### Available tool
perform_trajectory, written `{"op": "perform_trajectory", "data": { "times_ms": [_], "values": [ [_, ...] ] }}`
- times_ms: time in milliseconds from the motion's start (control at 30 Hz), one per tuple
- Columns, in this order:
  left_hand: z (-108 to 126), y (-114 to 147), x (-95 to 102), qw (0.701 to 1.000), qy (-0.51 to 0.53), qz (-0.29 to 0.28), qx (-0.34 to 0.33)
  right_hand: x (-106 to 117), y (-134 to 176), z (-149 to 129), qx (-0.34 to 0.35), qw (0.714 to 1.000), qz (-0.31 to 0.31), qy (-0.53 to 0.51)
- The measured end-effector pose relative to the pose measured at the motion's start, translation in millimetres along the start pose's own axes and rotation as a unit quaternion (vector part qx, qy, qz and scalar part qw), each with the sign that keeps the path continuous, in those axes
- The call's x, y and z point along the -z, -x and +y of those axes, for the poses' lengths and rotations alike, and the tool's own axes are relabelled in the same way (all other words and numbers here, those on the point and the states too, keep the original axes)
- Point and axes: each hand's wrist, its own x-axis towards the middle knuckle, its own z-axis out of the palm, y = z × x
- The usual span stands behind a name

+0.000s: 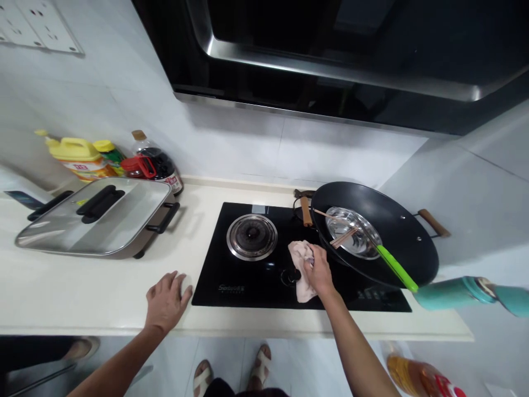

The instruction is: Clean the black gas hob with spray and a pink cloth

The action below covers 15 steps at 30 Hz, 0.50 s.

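My right hand grips a crumpled pale pink cloth and presses it on the black glass cooktop, beside a dark round knob. To the left of the cloth is a round burner with a metal ring. My left hand rests open on the cream countertop, just left of the cooktop's edge. Right of the cloth sits a large black wok with wooden handles. Inside it lie a metal bowl, several chopsticks and a utensil with a green handle.
A rectangular electric pan with a glass lid stands at left. Behind it are a yellow jug and a dark sauce bottle. A range hood overhangs the cooktop. At right are a teal bottle and, lower, an amber oil bottle.
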Motion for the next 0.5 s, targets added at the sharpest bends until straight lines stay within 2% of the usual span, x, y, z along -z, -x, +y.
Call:
{"op": "perform_trajectory", "data": {
  "times_ms": [100, 233, 367, 500],
  "values": [
    [0.7, 0.7, 0.5, 1.0, 0.004, 0.002, 0.0, -9.2, -26.9, -7.0, 0.009, 0.989, 0.02, 0.146],
    [1.8, 1.1, 1.2, 1.0, 0.002, 0.001, 0.002, -13.6, -35.6, -11.7, 0.015, 0.959, -0.066, 0.277],
    [1.2, 0.5, 0.5, 1.0, 0.002, -0.004, 0.002, -16.4, -11.4, -15.8, 0.016, 0.95, -0.099, 0.297],
    [0.1, 0.0, -0.6, 1.0, 0.005, -0.002, -0.004, -19.8, 33.2, -6.4, 0.033, 0.951, -0.08, 0.298]
  ]
}}
